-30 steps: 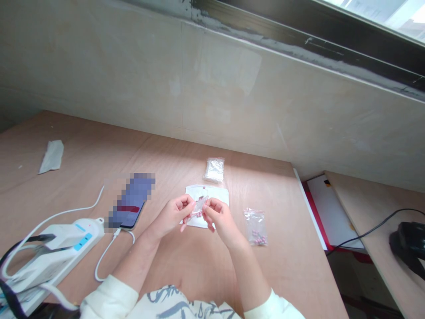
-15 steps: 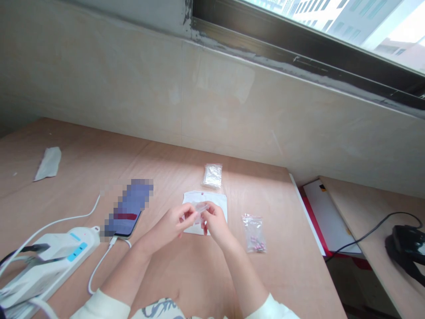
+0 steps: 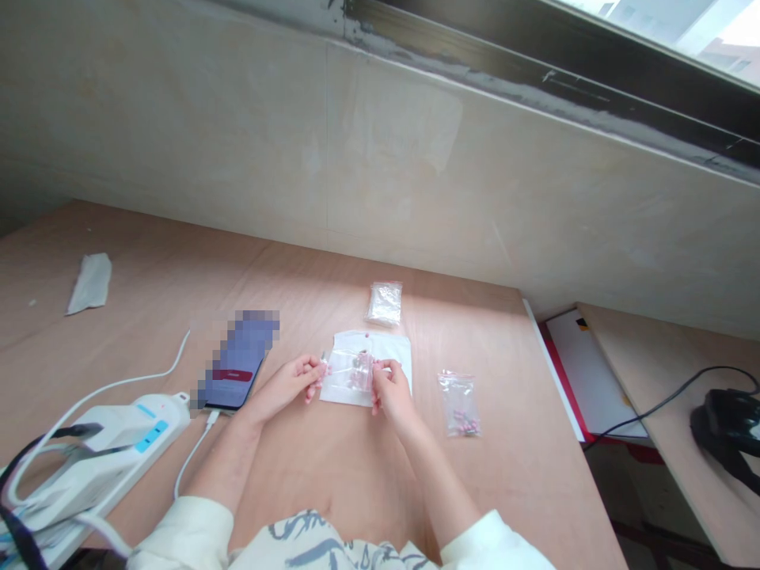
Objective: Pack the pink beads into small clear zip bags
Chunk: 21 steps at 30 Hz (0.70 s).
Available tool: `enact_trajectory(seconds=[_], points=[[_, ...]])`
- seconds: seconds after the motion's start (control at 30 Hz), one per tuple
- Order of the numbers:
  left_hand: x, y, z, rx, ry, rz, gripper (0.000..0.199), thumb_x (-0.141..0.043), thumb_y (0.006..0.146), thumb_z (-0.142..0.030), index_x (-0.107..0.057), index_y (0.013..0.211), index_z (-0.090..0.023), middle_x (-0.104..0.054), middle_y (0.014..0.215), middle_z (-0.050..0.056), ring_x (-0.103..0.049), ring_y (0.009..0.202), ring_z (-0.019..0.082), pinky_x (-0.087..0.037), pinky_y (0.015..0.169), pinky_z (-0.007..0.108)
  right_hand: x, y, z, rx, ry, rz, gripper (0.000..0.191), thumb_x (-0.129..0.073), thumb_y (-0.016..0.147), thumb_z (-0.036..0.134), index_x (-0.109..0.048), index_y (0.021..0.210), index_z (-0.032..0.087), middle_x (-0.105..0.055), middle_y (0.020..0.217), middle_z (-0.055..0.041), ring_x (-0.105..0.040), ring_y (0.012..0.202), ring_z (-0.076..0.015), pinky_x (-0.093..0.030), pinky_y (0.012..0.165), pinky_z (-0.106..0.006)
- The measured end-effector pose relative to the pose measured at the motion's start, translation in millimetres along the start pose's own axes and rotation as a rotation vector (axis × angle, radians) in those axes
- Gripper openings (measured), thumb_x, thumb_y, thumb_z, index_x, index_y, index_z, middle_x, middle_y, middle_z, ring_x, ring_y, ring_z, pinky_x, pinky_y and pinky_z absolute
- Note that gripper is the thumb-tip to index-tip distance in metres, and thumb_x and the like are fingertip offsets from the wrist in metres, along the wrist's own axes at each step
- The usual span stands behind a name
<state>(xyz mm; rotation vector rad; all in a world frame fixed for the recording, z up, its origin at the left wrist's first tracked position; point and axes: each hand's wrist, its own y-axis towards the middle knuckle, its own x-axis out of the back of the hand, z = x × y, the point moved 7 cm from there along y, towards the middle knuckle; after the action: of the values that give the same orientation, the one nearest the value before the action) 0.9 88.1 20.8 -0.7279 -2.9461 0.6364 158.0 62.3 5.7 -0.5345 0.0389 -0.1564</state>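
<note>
A small clear zip bag (image 3: pixel 347 370) is stretched flat between my two hands. My left hand (image 3: pixel 300 378) pinches its left end, and my right hand (image 3: pixel 390 386) closes on the right end, where a pinkish strip shows. Below the bag lies a white sheet (image 3: pixel 389 344) with a small reddish dot near its top edge; the bag and fingers cover part of it. To the right, another clear zip bag (image 3: pixel 459 404) holds small pink and dark pieces at its bottom. Behind the sheet rests a zip bag with whitish contents (image 3: pixel 385 304).
A phone (image 3: pixel 241 368) with a charging cable lies left of my hands. Nearer is a white power strip (image 3: pixel 127 443) with plugs and cords. A piece of white paper (image 3: pixel 90 283) lies far left. At right, a gap separates a second table (image 3: pixel 670 372) bearing a black object (image 3: pixel 730 427).
My hands have moved apart, and the bag that was bunched between the fingers is now spread open flat. The view has tilted slightly downward.
</note>
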Motion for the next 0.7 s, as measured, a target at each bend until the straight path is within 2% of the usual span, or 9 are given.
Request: enact_trajectory(seconds=[0.1,0.2,0.33,0.43,0.57,0.7], points=[[7.7,0,3,0.004,0.029,-0.049,0.029,-0.051,0.072,-0.043,-0.044,0.067,-0.015,-0.047,0.045,-0.007,-0.042,0.04,0.007,-0.034,0.045,0.019,-7,-4,-5,0.003,-0.001,0.109,0.03,-0.05,0.066,0.048,-0.038,0.07,0.02,-0.051,0.052,0.0055,-0.04,0.032,-0.0059,-0.028,0.023,-0.016],[9.0,0,5,-0.007,0.007,-0.061,0.029,-0.05,0.073,-0.043,-0.044,0.067,-0.015,-0.047,0.044,-0.007,-0.043,0.04,0.006,-0.035,0.046,0.019,-14,-5,-8,0.002,-0.019,0.196,0.032,-0.057,0.062,0.046,-0.04,0.066,0.019,-0.051,0.05,0.0055,-0.039,0.03,-0.0051,-0.029,0.024,-0.016],[7.2,1,6,0.0,-0.062,-0.064,0.032,-0.045,0.074,-0.047,-0.043,0.068,-0.016,-0.047,0.051,-0.006,-0.042,0.04,0.006,-0.035,0.043,0.019,-14,1,-12,0.009,0.028,0.198,0.031,-0.057,0.061,0.044,-0.042,0.063,0.018,-0.051,0.046,0.0053,-0.039,0.03,-0.0052,-0.031,0.027,-0.017],[4.2,2,3,-0.004,-0.006,-0.038,0.033,-0.045,0.075,-0.046,-0.041,0.063,-0.016,-0.044,0.047,-0.008,-0.038,0.038,0.005,-0.032,0.04,0.016,-13,4,-13,-0.001,0.063,0.213,0.03,-0.058,0.061,0.043,-0.044,0.065,0.017,-0.052,0.047,0.0051,-0.039,0.031,-0.0048,-0.032,0.028,-0.017],[5.6,4,-7,-0.032,0.056,-0.092,0.033,-0.045,0.074,-0.047,-0.04,0.062,-0.017,-0.037,0.043,-0.009,-0.033,0.035,0.004,-0.026,0.036,0.015,-12,3,-11,-0.013,0.088,0.227,0.029,-0.058,0.061,0.042,-0.044,0.065,0.017,-0.053,0.048,0.0045,-0.041,0.031,-0.0051,-0.032,0.03,-0.017],[1.8,7,-16,-0.083,0.1,-0.089,0.03,-0.047,0.073,-0.045,-0.042,0.063,-0.017,-0.037,0.045,-0.009,-0.033,0.036,0.004,-0.025,0.036,0.014,-11,2,-10,-0.023,0.106,0.228,0.03,-0.059,0.06,0.042,-0.044,0.064,0.017,-0.053,0.049,0.0046,-0.042,0.031,-0.0051,-0.033,0.031,-0.018]])
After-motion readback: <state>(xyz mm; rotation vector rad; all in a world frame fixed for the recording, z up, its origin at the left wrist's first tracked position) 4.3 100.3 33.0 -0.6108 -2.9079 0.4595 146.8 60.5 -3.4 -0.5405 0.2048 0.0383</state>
